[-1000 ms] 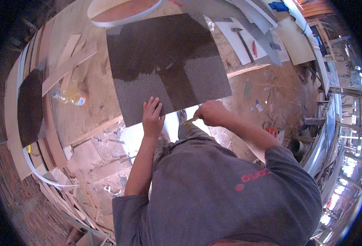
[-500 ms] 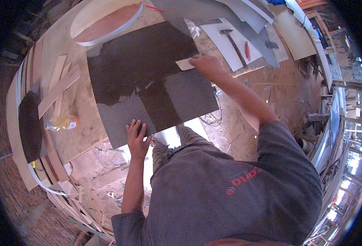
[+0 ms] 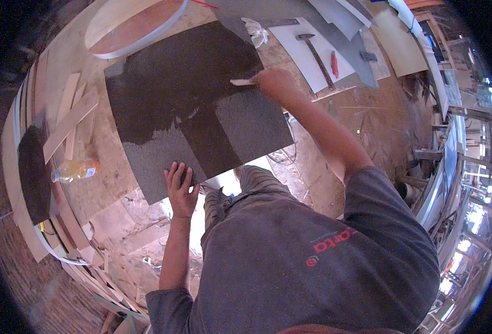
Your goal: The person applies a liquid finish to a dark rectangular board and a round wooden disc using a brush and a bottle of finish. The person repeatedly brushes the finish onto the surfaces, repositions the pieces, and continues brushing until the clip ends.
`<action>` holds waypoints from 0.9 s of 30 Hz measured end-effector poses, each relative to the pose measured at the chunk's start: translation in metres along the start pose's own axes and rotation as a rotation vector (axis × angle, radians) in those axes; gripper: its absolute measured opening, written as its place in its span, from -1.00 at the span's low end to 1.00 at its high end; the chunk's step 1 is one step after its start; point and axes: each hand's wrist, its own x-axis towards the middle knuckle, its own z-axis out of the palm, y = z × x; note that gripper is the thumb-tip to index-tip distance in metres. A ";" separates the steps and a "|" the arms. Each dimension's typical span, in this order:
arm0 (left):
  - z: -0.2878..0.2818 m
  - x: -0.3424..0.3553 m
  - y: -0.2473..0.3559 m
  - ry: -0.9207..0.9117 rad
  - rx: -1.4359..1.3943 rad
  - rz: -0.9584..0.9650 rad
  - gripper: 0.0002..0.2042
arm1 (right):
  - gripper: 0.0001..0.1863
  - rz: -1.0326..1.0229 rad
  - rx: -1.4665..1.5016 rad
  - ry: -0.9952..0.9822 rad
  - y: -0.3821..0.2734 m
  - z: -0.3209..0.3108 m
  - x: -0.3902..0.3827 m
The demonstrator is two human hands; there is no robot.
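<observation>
**Grey-brown, rectangular flat sheet (image 3: 198,108) topped by a small, pale, flat piece (image 3: 242,82) gripped in the right hand (image 3: 273,84)**

The small, pale, flat piece is pinched at its right end by the closed fingers of the right hand, and its long axis is pointed leftward across the sheet's right-hand part. Whether it touches the surface cannot be told. The sheet is spread leftward and bodyward from this grip, on a pale brown wooden bench (image 3: 109,145), with its near edge overhanging. Two lighter patches are seen along that edge, parted by one darker strip; the right patch lies directly bodyward of the right hand, while the left patch is touched by the left hand (image 3: 180,185), whose fingers are spread on top, clasping nothing that can be seen.

One sheet and one pale piece are counted. Beyond the right hand, one dark-handled metal hammer (image 3: 317,62) and one slim red tool (image 3: 334,65) are laid on one white flat panel (image 3: 290,42). At the left, one clear plastic bottle of yellow-orange liquid (image 3: 75,170) is seen on its side near at least three thin, pale wooden strips (image 3: 70,125).
</observation>
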 end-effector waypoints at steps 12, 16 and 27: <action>0.008 -0.001 -0.006 0.013 0.022 0.021 -0.46 | -0.58 -0.062 -0.007 -0.107 -0.052 0.020 -0.114; 0.008 -0.002 -0.006 0.007 0.022 0.020 -0.47 | -0.62 -0.007 0.113 -0.193 -0.050 0.006 -0.127; 0.004 0.001 -0.005 -0.017 0.014 0.018 -0.40 | -0.59 -0.147 0.137 0.268 0.013 -0.007 -0.039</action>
